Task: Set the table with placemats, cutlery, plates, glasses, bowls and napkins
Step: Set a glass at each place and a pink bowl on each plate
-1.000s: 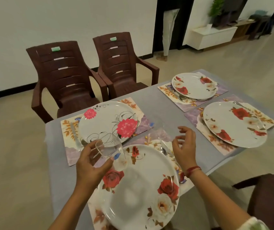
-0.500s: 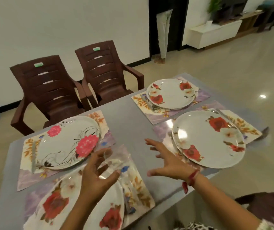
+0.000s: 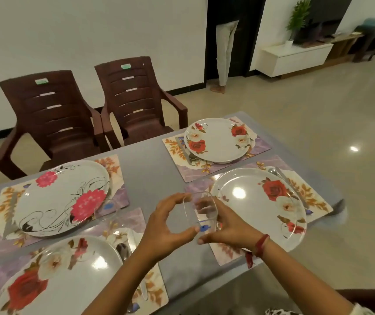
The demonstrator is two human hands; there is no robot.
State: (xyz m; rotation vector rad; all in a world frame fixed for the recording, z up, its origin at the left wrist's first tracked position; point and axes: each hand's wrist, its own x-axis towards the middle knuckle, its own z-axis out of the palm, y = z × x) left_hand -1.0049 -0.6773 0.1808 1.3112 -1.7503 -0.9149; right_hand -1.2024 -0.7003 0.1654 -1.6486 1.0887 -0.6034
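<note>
Grey tabletop fills most of the head view. The table (image 3: 154,169) has two brown chairs (image 3: 134,103) on its far side, and pale floor runs off to the right, where a person's legs (image 3: 225,48) stand in a dark doorway. Four floral placemats each carry a plate with cutlery beside it, such as the spoon (image 3: 273,171) at the far edge of the near right plate (image 3: 259,210).

A clear glass (image 3: 201,212) with a small blue sticker sits at the left edge of the near right placemat (image 3: 313,201), just beside that plate. The left hand (image 3: 168,226) rings it from the left, forefinger on the rim and thumb at the lower edge. The right hand (image 3: 229,226) curls its fingers round the far side, with its thumb on the near side. Both hands are clamped on it. I cannot tell whether its base touches the mat.

Half a second ago the left hand alone carried this glass over the near left plate (image 3: 68,280) while the right hand reached out with its fingers spread. Now the glass has crossed to the right and the right hand has joined the grip. A second glass (image 3: 105,215), only faintly outlined, seems to stand at the far edge of the near left setting, so that place looks served. I judge the held one is meant for the near right setting. The two far places still lack glasses, and no bowls or napkins show yet.
</note>
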